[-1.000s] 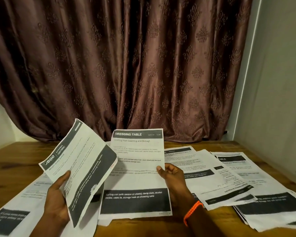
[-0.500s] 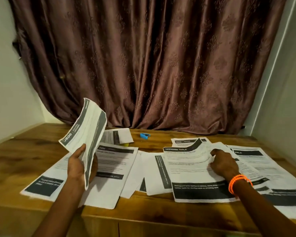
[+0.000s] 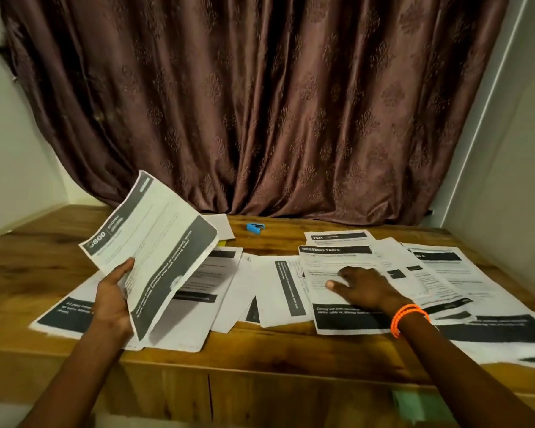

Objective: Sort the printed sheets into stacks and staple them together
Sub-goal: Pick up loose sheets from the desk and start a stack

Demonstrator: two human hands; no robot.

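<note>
Wooden surface [image 3: 275, 344]: right hand [image 3: 363, 287] rests flat-fingered on the "DRESSING TABLE" sheet [image 3: 337, 273]; left hand [image 3: 112, 299] grips raised sheets [image 3: 155, 248]; blue stapler [image 3: 255, 227] at twelve o'clock.

The sheet [image 3: 155, 248] held up over the counter's left side carried a number that looked like "3800" beside the word "KITCHEN" on its dark header. Toward the right, the sheet [image 3: 337, 273] under the flat hand was headed "DRESSING TABLE". Just behind it, nearer the far edge, another sheet [image 3: 337, 237] read "2945". The smaller print was too blurred to read.
</note>
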